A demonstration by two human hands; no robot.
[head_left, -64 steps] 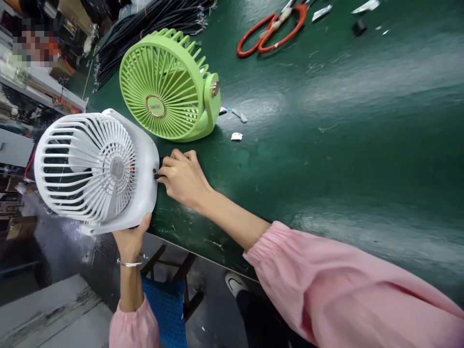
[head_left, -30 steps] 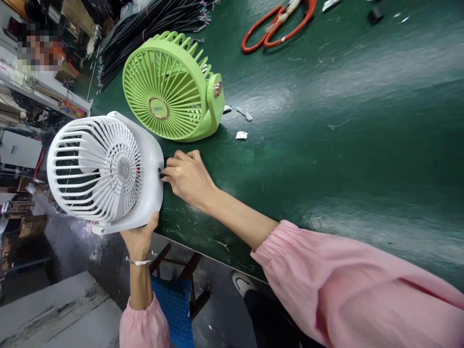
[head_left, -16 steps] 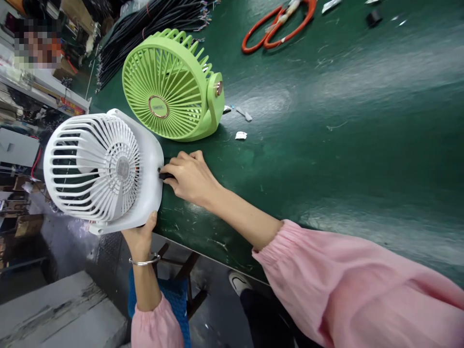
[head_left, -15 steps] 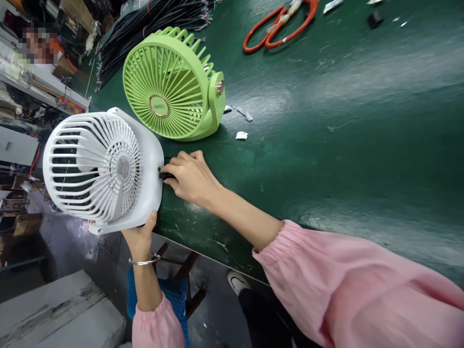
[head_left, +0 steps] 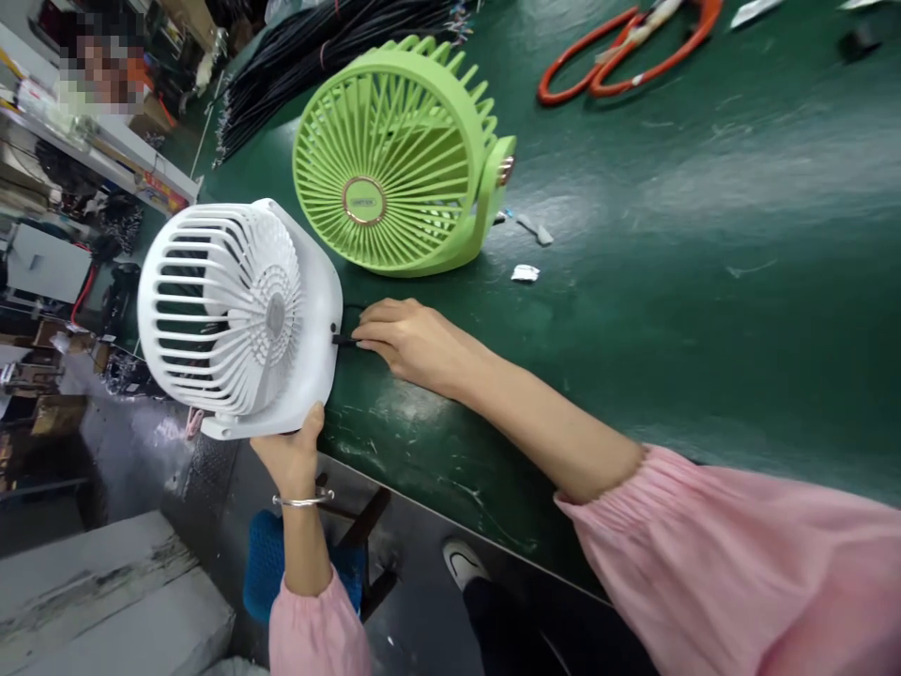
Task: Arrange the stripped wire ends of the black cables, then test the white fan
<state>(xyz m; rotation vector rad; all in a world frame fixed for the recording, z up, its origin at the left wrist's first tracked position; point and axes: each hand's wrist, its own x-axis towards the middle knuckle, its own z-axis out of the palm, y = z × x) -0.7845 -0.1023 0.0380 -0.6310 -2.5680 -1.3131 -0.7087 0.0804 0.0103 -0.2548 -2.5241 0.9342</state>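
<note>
My left hand (head_left: 292,451) grips the lower edge of a white desk fan (head_left: 320,319), thumb on the base and the other fingers hidden behind it. The fan is tilted, its slatted grille facing left. At the side of its base, a black cable plug (head_left: 343,340) meets the housing near a small dark hole; how far in it sits, I cannot tell. My right hand (head_left: 415,343) has its fingers closed around the plug's rear end or cable. Just beyond stands a green desk fan (head_left: 401,160) on the table.
On the green table (head_left: 668,329) lie a bundle of black cables (head_left: 296,75), a coiled orange cable (head_left: 633,84), a small white packet (head_left: 525,273) and a grey scrap (head_left: 536,230). A blue-seated stool (head_left: 264,563) is below the near edge. Another person is at the far left.
My right hand has drawn back slightly from the white fan's base, so more of the black plug shows. The fans and table items appear shifted right in the view.
</note>
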